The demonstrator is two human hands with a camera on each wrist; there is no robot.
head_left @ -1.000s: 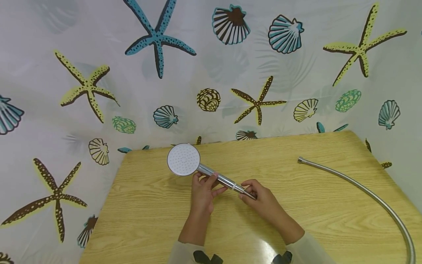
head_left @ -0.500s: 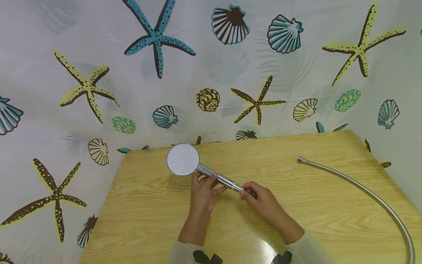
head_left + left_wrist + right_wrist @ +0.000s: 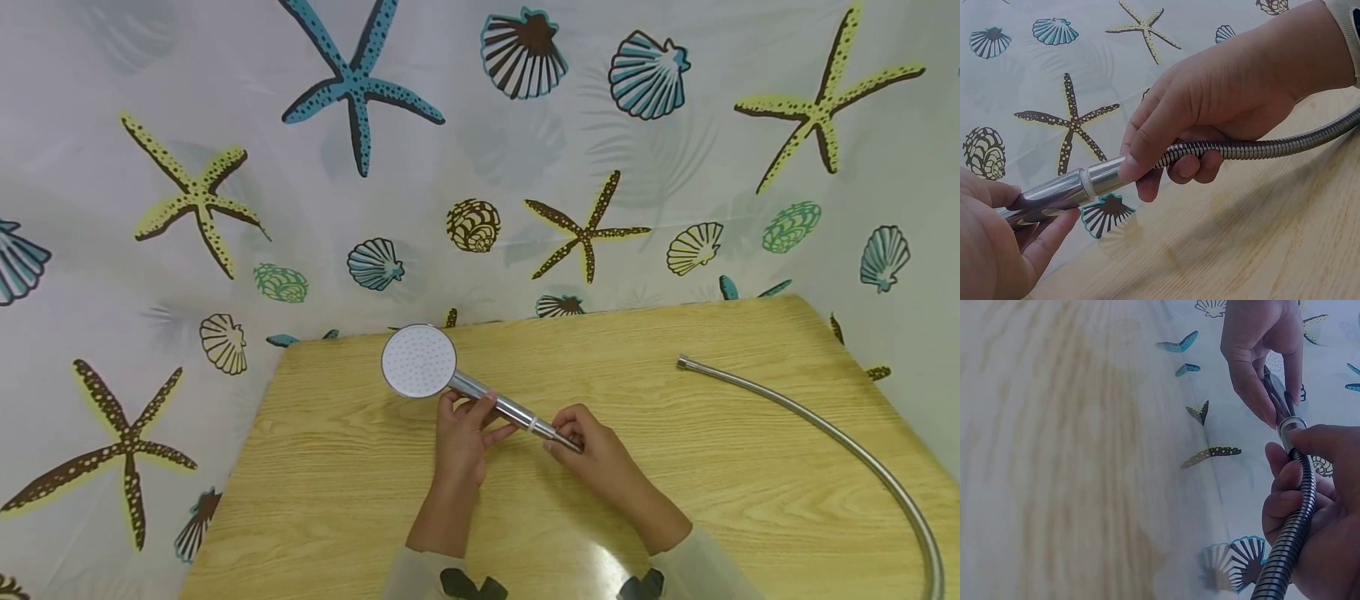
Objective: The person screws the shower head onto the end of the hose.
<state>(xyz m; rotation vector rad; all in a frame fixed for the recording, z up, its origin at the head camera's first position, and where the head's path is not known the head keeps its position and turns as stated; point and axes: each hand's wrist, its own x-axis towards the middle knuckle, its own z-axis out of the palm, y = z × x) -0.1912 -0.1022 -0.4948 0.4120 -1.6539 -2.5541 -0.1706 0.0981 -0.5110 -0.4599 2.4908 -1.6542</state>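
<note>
- Head view: from my seat I have the round hand shower (image 3: 418, 361) left of centre over the wooden table (image 3: 337, 475), white spray face toward me, its chrome handle (image 3: 514, 412) slanting down to the right. It looks lifted off the wood, though I can't confirm that for the head.
- My left hand (image 3: 459, 437) pinches the handle around its middle, thumb on one side and fingers on the other, closed only to the handle's thickness.
- My right hand (image 3: 596, 454) is curled at the lower end: in the left wrist view its thumb lies on the metal connector (image 3: 1110, 177) just past a pale ring (image 3: 1088, 183), fingers wrapped under the ribbed hose (image 3: 1241, 150).
- A hose length (image 3: 787, 405) with a metal end fitting (image 3: 691, 365) arcs over the right side of the table; I can't see whether it joins the piece in my right hand.
- I'd judge the shower light but head-heavy, rigid and slick on the chrome, so mid-handle suits holding it from rolling.
- The hose should bend but spring back; the firmest hold for turning is the connector, not the flexible ribs. The spray face I'd leave alone, as it might scratch.
</note>
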